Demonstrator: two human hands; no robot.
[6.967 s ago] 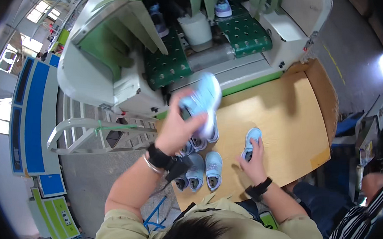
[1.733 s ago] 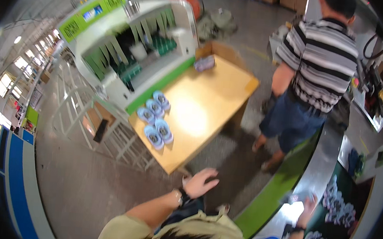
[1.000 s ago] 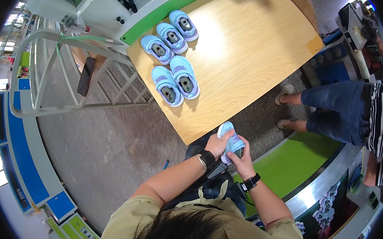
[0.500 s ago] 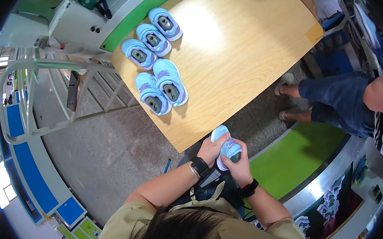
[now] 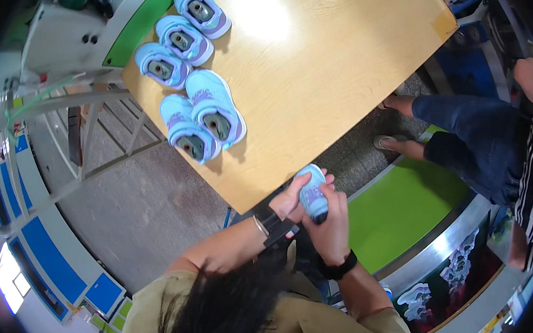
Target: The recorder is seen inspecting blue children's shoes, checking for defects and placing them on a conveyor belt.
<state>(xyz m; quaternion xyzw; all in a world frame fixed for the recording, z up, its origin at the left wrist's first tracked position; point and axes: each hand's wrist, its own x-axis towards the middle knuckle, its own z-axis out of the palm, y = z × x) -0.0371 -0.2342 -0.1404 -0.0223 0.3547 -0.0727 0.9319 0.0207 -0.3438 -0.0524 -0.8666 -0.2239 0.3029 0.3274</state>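
Both my hands grip a small light-blue sneaker (image 5: pixel 314 194) with a purple patch and a dark insert at its heel opening. My left hand (image 5: pixel 288 199) is closed around its left side near the toe. Fingers of my right hand (image 5: pixel 329 228) wrap the heel end from the right. Up on the wooden table (image 5: pixel 296 106), near its left edge, stand several matching sneakers (image 5: pixel 215 106), each with a dark form inside the opening. Three sit in a slanting row behind a pair; the held one is just off the table's near edge.
At the right, another person in dark shorts (image 5: pixel 476 130) stands by the table. A green-topped surface (image 5: pixel 401 208) with a metal edge runs along my right. Left of the table is a pale metal frame rack (image 5: pixel 111 145).
The sneaker has been turned in my hands, so its heel points more toward me and the opening shows less. The view has shifted; the table sneakers appear farther left. The other person has moved slightly.
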